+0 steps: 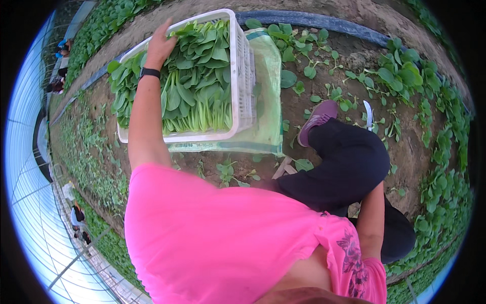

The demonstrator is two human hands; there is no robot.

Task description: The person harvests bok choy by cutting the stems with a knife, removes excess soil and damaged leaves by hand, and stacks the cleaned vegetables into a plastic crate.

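Observation:
My left hand (pixel 161 43), with a dark band at its wrist, reaches to the far side of a white plastic crate (pixel 234 76). Its thumb stands apart from the slightly blurred fingers, and nothing shows in its grasp. Leafy greens (pixel 199 83) with pale green stems lie packed in layers in the crate, close by the hand. My right forearm (pixel 372 220) runs down behind my bent knee, which hides the right hand. A curved knife blade (pixel 368 115) sticks up past that knee; its handle is hidden, so I cannot tell what holds it.
Beneath the crate lies a green woven sack (pixel 267 72) bearing writing. A flat dark hose (pixel 303 21) curves along the bed's far edge. Leafy plants (pixel 402 74) grow at right. Wooden pieces (pixel 284 167) lie near my shoe (pixel 317 121). People (pixel 78 216) are far left, under the plastic tunnel.

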